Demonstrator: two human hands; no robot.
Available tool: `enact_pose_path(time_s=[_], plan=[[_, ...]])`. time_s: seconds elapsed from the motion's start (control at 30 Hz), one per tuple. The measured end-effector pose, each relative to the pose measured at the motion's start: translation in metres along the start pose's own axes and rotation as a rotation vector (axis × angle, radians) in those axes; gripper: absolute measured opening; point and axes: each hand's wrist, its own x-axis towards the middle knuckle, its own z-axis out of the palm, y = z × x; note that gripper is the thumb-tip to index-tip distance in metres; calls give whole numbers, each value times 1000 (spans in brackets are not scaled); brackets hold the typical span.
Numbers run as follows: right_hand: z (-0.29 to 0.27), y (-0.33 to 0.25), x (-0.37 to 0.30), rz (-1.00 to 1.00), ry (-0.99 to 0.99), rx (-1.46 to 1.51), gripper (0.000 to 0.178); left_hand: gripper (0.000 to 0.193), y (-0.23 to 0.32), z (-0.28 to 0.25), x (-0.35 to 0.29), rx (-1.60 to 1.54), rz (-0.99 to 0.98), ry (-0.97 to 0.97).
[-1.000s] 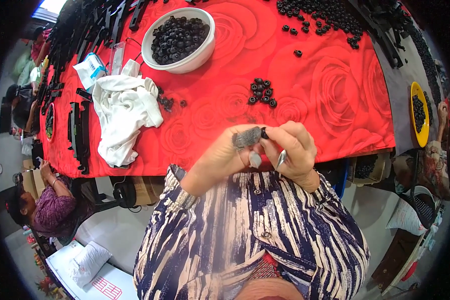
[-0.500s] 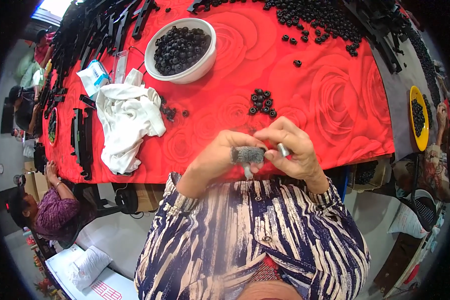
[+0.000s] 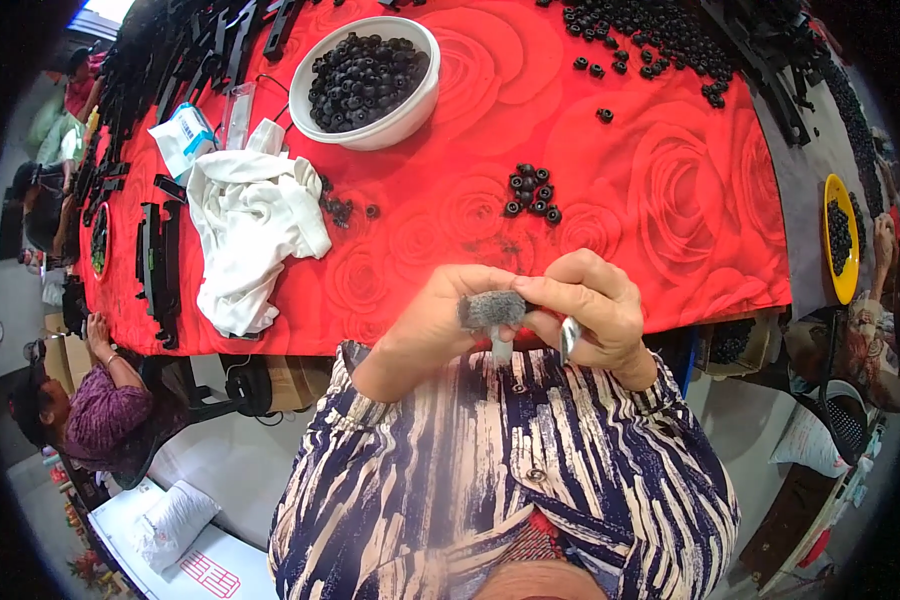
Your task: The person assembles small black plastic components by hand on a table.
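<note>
Above the near edge of the table, my two hands meet at the fingertips. My left hand [image 3: 410, 335] is closed, with a grey knitted finger cover [image 3: 492, 310] on one finger and a whitish wrap [image 3: 501, 346] showing below it. What its fingertips pinch is hidden. In my closed right hand [image 3: 602, 308] is a small silver metal tool [image 3: 570, 338], its shiny end pointing down; the thumb and forefinger touch the left fingertips. Just beyond the hands lies a small cluster of round black parts [image 3: 530, 194] with holes.
A white bowl [image 3: 432, 95] full of black parts stands farther back on the red rose-patterned cloth [image 3: 670, 190]. Left lie a crumpled white cloth [image 3: 255, 220] and long black pieces [image 3: 157, 270]. More black parts [image 3: 660, 45] spread far right. A co-worker [image 3: 110, 420] sits at left.
The silver tool has tipped to point more downward, and my right fingers have shifted up along the finger cover. My left hand stays nearly in place.
</note>
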Motion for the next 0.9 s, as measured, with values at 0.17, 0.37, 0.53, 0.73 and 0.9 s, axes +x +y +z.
enact_pose_path(time_s=[0.17,0.37,0.53,0.73,0.9], plan=[[-2,-4,10,-116,28,-69,40,17,8,5,-1,3,-29,10],[2,-6,-2,-231,90,-192,43,19,-2,2,-1,-116,51,-101],[1,-6,-8,-310,72,-272,48,20,-9,3,0,-230,7,-134],[6,-6,-13,-305,127,-291,44,20,-9,12,-3,-283,10,-97],[8,-5,-15,-167,159,-244,42,20,-12,9,-3,-175,108,2]])
